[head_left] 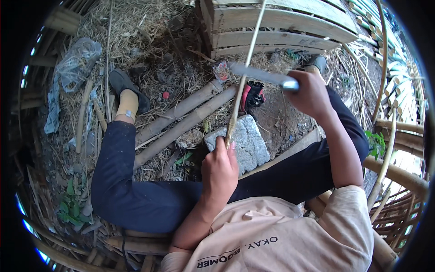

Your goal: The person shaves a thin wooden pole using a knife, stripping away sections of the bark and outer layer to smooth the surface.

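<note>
My left hand [220, 170] is closed around the lower end of a long, thin bamboo strip [252, 43], which rises away from me past the top of the view. In my right hand [310, 94] is the handle of a knife [260, 74], mostly covered by the fingers. Its blade points left and crosses the strip about midway along; whether it touches cannot be told. Under the strip, just beyond my left hand, lies a large grey stone [247, 147]. A red and black object [253, 96] sits on the ground below the blade.
A wooden slatted crate [281, 27] stands ahead. Two bamboo poles [186, 122] lie between my legs, near a smaller stone [190, 138]. Crumpled clear plastic [79, 63] is at the far left among straw. Cut bamboo [398, 77] is piled at the right.
</note>
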Tool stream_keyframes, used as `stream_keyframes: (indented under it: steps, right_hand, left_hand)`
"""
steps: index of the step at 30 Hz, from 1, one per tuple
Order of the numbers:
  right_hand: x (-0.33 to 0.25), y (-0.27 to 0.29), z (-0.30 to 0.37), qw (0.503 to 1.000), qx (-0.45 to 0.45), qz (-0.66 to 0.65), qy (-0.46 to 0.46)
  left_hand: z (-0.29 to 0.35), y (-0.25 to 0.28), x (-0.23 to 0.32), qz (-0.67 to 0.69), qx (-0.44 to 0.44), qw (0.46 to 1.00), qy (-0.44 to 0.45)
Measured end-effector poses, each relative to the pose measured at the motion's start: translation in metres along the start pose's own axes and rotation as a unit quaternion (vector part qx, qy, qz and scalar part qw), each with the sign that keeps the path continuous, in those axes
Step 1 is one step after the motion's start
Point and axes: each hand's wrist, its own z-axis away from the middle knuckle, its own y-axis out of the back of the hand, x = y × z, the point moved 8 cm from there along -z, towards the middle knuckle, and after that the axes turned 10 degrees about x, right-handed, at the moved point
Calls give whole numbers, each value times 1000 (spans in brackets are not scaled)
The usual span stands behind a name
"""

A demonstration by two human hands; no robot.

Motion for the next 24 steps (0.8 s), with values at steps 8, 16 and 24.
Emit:
stream_keyframes:
  steps: [8,16,24]
  right_hand:
    - [-34,-28,23,995,-71,-24,68]
    - [5,-29,-3,999,-25,15,-23]
    - [52,8,-23,996,81,7,-43]
  left_hand:
    - [-1,-7,2,-10,-8,999,31]
    - [3,-5,11,-127,14,992,-4]
    - [1,-2,4,3,0,1000,14]
